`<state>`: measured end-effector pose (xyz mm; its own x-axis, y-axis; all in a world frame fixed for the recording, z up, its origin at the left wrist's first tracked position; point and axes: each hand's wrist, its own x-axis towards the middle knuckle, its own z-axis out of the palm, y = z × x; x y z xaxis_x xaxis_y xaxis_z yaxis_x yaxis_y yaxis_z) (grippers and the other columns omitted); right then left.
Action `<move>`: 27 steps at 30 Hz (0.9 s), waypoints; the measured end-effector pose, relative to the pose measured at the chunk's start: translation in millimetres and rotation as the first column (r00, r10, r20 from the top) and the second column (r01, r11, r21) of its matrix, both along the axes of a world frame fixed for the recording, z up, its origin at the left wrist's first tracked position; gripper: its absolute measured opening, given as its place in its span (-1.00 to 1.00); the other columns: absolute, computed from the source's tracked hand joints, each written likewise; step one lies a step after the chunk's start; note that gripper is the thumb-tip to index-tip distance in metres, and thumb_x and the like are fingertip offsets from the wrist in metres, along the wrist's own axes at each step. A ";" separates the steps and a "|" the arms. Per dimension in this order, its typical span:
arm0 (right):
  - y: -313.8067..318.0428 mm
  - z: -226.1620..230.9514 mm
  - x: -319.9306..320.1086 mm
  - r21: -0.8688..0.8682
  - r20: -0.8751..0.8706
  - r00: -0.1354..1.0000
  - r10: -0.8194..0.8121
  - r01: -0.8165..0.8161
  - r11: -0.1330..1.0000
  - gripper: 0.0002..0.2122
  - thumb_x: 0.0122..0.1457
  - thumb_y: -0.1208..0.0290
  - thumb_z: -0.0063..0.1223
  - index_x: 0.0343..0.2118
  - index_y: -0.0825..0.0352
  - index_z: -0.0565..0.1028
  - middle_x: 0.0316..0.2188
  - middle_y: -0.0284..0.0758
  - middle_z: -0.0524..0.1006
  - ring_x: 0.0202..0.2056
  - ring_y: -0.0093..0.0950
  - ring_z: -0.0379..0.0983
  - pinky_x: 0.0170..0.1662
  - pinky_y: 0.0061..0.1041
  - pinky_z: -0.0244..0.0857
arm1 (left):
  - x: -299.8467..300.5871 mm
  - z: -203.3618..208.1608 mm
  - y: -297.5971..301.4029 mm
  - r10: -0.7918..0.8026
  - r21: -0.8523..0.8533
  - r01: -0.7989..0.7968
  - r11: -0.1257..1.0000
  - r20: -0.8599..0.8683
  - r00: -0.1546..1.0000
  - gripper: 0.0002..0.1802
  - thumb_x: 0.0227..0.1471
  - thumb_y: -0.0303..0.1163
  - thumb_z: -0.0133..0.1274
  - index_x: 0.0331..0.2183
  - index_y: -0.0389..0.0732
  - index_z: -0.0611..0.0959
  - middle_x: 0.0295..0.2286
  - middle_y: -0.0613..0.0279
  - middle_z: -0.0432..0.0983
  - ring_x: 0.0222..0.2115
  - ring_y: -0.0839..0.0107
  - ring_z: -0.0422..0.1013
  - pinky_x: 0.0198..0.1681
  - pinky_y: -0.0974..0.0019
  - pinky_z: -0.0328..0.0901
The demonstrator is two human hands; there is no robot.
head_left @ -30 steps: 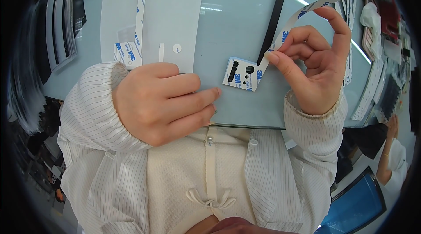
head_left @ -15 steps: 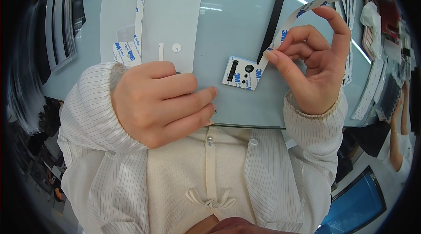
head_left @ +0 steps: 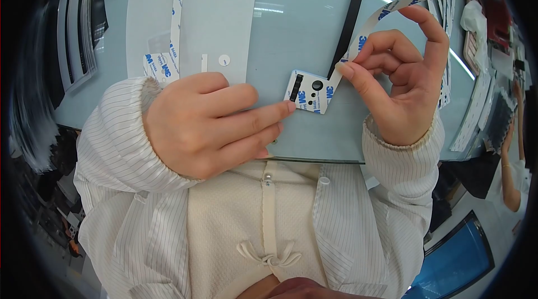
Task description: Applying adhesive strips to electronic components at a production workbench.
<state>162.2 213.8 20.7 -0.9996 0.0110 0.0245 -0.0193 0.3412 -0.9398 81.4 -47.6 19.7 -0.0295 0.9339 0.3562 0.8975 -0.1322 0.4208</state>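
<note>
A small square piece [head_left: 303,103] lies on the glass-topped table, its face covered with blue-printed white tape. A dark slot and several dark round holes show in it. My right hand [head_left: 400,75] pinches a long strip of double-sided tape [head_left: 363,36] just above the piece's right corner. From there the strip curves up and away to the far right. My left hand [head_left: 207,122] is palm down, its two far fingers bent and the middle one stretched to the piece's lower left edge, apparently touching it. The thumb is mostly hidden under the hand.
Flat black strip [head_left: 353,10] runs from the piece to the far edge. Pale backing sheet [head_left: 224,8] at left bears a tape strip [head_left: 177,13], a taped square [head_left: 159,66] and a white disc [head_left: 224,60]. Loose strips [head_left: 476,106] lie at right; another person's arm [head_left: 509,181] shows beyond.
My left hand has moved right, bringing its middle fingertip to the square piece. My right hand keeps its pinch on the tape almost unmoved.
</note>
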 end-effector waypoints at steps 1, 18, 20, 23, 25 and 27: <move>-0.2 -0.5 -0.1 0.008 -0.010 1.000 0.000 0.000 1.000 -0.21 -0.02 0.78 0.22 0.24 0.37 0.00 -0.35 -0.23 0.53 -0.33 -0.52 0.58 -0.18 -0.59 0.52 | -0.5 0.3 0.0 0.002 -0.007 -0.002 1.000 -0.010 1.000 -0.70 -0.21 -0.34 0.26 -0.40 -0.36 0.68 -0.23 0.01 0.62 -0.46 0.40 0.40 -0.61 0.43 0.19; -4.4 0.3 2.5 0.083 -0.071 0.997 0.001 0.005 0.997 -0.24 -0.02 0.79 0.22 0.21 0.40 0.01 -0.36 -0.24 0.53 -0.31 -0.53 0.55 -0.18 -0.62 0.50 | 2.3 1.8 2.0 0.024 -0.022 -0.023 0.999 0.011 1.000 -0.68 -0.23 -0.33 0.24 -0.39 -0.35 0.67 -0.24 0.04 0.62 -0.37 0.32 0.44 -0.51 0.40 0.28; -5.0 -1.2 2.6 0.111 -0.099 0.995 0.006 0.006 0.994 -0.24 -0.02 0.79 0.23 0.21 0.40 0.01 -0.36 -0.24 0.53 -0.32 -0.52 0.55 -0.19 -0.63 0.49 | 3.7 0.1 3.5 0.027 -0.002 -0.027 1.000 -0.015 1.000 -0.68 -0.21 -0.32 0.23 -0.37 -0.34 0.67 -0.23 0.04 0.62 -0.32 0.30 0.46 -0.46 0.38 0.31; -7.0 1.0 2.3 0.104 -0.099 0.995 0.003 0.008 0.995 -0.24 -0.03 0.79 0.23 0.20 0.40 0.02 -0.36 -0.24 0.53 -0.32 -0.52 0.55 -0.21 -0.64 0.49 | 6.4 -1.9 7.4 0.023 0.020 -0.023 1.000 -0.026 0.999 -0.64 -0.17 -0.29 0.20 -0.31 -0.33 0.66 -0.18 0.08 0.60 -0.19 0.28 0.48 -0.29 0.33 0.36; -7.5 0.6 2.5 0.126 -0.121 0.993 0.004 0.012 0.992 -0.24 -0.03 0.79 0.23 0.20 0.40 0.03 -0.36 -0.23 0.53 -0.32 -0.51 0.55 -0.21 -0.64 0.49 | 8.0 -0.3 9.5 -0.012 -0.054 0.010 0.999 -0.044 0.999 -0.53 -0.11 -0.23 0.17 -0.15 -0.31 0.62 -0.02 0.12 0.52 -0.03 0.31 0.42 -0.07 0.26 0.34; -7.7 -0.8 3.8 0.146 -0.143 0.990 0.004 0.017 0.989 -0.25 -0.04 0.80 0.23 0.19 0.40 0.04 -0.36 -0.23 0.53 -0.32 -0.50 0.56 -0.21 -0.63 0.50 | 8.2 5.1 10.7 -0.031 -0.148 0.025 0.989 -0.042 0.999 -0.46 -0.09 -0.19 0.16 -0.08 -0.30 0.58 0.05 0.15 0.45 0.03 0.31 0.37 0.00 0.23 0.31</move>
<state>166.0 206.1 19.9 -0.9856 0.0029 0.1689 -0.1472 0.4756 -0.8673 89.6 -36.9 24.8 0.0098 0.9765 0.2152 0.9122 -0.0969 0.3981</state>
